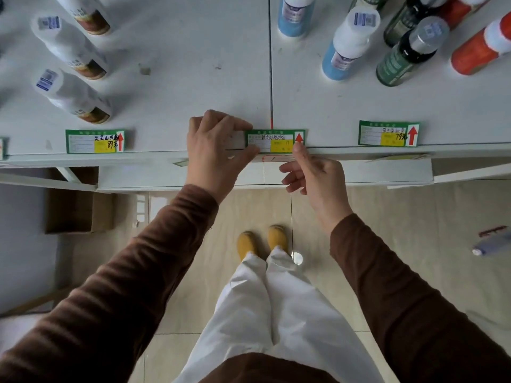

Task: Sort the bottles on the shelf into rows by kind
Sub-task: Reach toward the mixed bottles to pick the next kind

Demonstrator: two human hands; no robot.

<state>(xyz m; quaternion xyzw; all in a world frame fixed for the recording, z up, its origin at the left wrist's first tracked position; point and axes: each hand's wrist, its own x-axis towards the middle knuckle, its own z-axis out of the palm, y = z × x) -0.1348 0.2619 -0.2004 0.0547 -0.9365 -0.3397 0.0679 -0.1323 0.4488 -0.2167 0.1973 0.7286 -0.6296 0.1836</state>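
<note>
Both hands work the middle price tag (275, 141) at the shelf (193, 78) edge, likely to mark a row. Left hand (213, 150) pinches its left end; right hand (312, 175) presses 1 fingertip on its right end. Bottles (347, 45) stand behind, untouched.

Green-yellow price tag (275, 141), brown sleeve (154, 244)
</note>
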